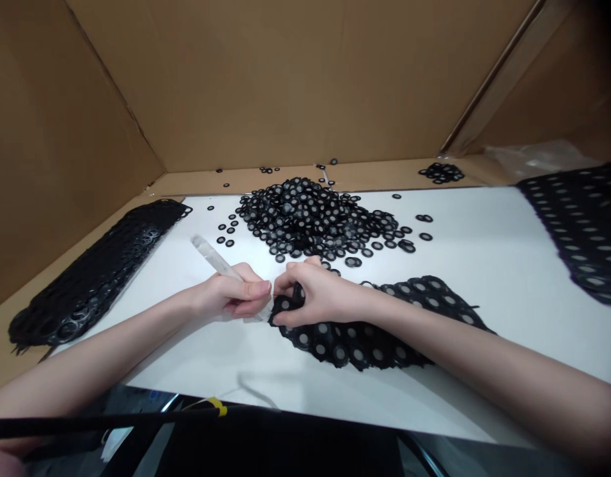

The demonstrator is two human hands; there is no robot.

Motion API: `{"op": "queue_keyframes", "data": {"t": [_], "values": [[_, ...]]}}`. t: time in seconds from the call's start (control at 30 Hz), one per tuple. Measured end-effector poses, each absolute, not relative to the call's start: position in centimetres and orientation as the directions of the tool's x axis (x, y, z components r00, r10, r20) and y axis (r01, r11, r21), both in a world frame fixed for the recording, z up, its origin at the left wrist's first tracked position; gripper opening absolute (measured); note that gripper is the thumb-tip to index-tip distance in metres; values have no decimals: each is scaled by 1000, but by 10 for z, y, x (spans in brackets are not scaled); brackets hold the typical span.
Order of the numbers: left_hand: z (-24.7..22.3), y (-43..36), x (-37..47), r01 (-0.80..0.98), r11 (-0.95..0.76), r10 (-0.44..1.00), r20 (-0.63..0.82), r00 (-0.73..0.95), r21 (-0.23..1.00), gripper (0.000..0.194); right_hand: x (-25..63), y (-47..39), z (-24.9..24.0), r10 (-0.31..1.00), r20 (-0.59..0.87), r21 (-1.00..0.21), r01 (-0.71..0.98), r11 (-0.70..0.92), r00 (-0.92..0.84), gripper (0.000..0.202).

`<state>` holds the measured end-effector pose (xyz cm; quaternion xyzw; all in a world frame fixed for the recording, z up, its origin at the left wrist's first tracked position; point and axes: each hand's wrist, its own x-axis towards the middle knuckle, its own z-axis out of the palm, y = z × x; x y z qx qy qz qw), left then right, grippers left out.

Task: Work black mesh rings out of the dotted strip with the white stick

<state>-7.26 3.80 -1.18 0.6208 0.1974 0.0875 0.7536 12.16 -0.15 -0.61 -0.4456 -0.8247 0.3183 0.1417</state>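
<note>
My left hand [243, 293] is closed around a whitish pen-shaped tool [210, 253], its lower tip pointing down at the edge of a black sheet of joined rings [377, 344]. The tip itself is hard to make out. My right hand [318, 291] pinches the left corner of that sheet, thumb below and fingers curled above. The sheet lies on the white tabletop [210, 361], partly hidden under my right forearm. Just beyond my hands rises a heap of loose black rings [310, 215].
At the left lies a long stack of black perforated strips [106, 265]. Another black ring sheet [583, 232] hangs in from the right. A small pile of rings [441, 173] sits at the back by clear plastic [543, 156]. Cardboard walls [295, 79] enclose the table.
</note>
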Motion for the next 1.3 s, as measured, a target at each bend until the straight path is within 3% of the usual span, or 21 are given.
{"op": "queue_keyframes", "data": {"t": [0.13, 0.23, 0.3, 0.37, 0.47, 0.53, 0.63, 0.73, 0.83, 1.03, 1.13, 1.23, 1.3], "values": [[-15, 41, -75, 91, 222, 382, -173, 908, 971, 59, 123, 0, -9, 831, -42, -642, 652, 403, -555, 25], [-14, 49, -79, -17, 198, 508, -88, 857, 980, 58, 124, 2, -12, 826, -35, -646, 644, 410, -562, 25], [-11, 60, -85, -57, 69, 673, -4, 740, 996, 55, 124, 2, -16, 829, -12, -667, 623, 410, -559, 25], [-6, 74, -94, 63, -189, 821, 123, 558, 980, 46, 124, 2, -20, 845, 18, -690, 605, 398, -535, 25], [-1, 96, -115, 501, -504, 849, 299, 435, 704, 28, 123, 1, -27, 872, 89, -728, 566, 387, -482, 31], [0, 110, -132, 610, -586, 809, 346, 475, 533, 32, 124, 0, -31, 889, 172, -736, 544, 403, -425, 37], [-6, 127, -154, 688, -587, 808, 257, 530, 426, 31, 126, -1, -36, 882, 276, -731, 512, 451, -382, 27], [-13, 138, -168, 713, -519, 844, 150, 515, 472, 38, 127, 0, -39, 861, 366, -745, 443, 499, -354, 11], [-17, 144, -176, 713, -481, 858, 109, 502, 511, 41, 128, 1, -40, 852, 388, -773, 379, 508, -350, 13], [-1, 136, -178, 714, -428, 886, 100, 453, 555, 36, 126, -3, -36, 841, 440, -749, 388, 537, -313, 10], [9, 120, -161, 604, -448, 862, 140, 487, 660, 35, 123, -6, -30, 821, 494, -721, 393, 571, -287, 8], [12, 93, -127, 259, -340, 668, 38, 743, 904, 51, 123, -5, -21, 781, 572, -645, 451, 617, -250, 7], [7, 71, -100, 212, -170, 477, -108, 872, 962, 64, 127, -6, -14, 758, 621, -595, 509, 622, -201, 6]]}}
